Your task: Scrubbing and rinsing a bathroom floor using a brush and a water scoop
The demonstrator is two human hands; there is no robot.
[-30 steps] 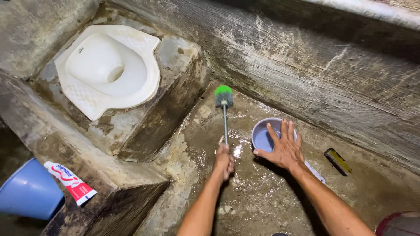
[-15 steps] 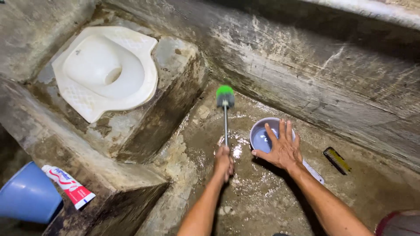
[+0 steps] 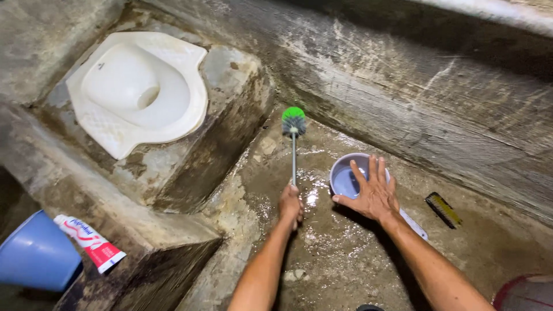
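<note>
Floor: wet concrete (image 3: 345,259) beside a squat toilet (image 3: 135,89)
Left hand (image 3: 291,204): fist closed round a brush (image 3: 294,138), bristles near the wall
Right hand (image 3: 374,193): fingers spread over a bowl (image 3: 345,175)

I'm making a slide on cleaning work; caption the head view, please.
Left hand grips a green-headed toilet brush on wet concrete floor; right hand rests on a water scoop.

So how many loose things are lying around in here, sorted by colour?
Blue: 2, the bowl under the right hand and the bucket.
Green-headed: 1, the brush in the left hand.
Red and white: 1, the tube.
Yellow and black: 1, the small brush.
Total: 5.
</note>
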